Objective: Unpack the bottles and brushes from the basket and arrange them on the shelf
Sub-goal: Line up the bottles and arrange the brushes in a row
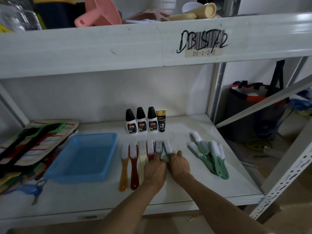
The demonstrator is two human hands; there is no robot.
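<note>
A blue basket (108, 142) lies on the white shelf (202, 183) with nothing in it. Behind it to the right stand three white bottles with black caps (141, 120) and a black-and-gold tube (161, 120) in a row. Several brushes with white bristles lie side by side: amber (124, 171), red (134, 166), cream (142, 157), a second red (150, 149) and two green ones (158, 146). My left hand (154, 171) rests on the handles of the middle brushes. My right hand (179, 163) grips the handle of the rightmost green brush (168, 146).
A loose pile of green brushes (209, 154) lies to the right on the shelf. Striped mats (33, 142) are stacked at the left, with blue scissors (36, 190) in front. The upper shelf beam (118, 48) hangs overhead. A dark bag (253, 112) stands beyond the right post.
</note>
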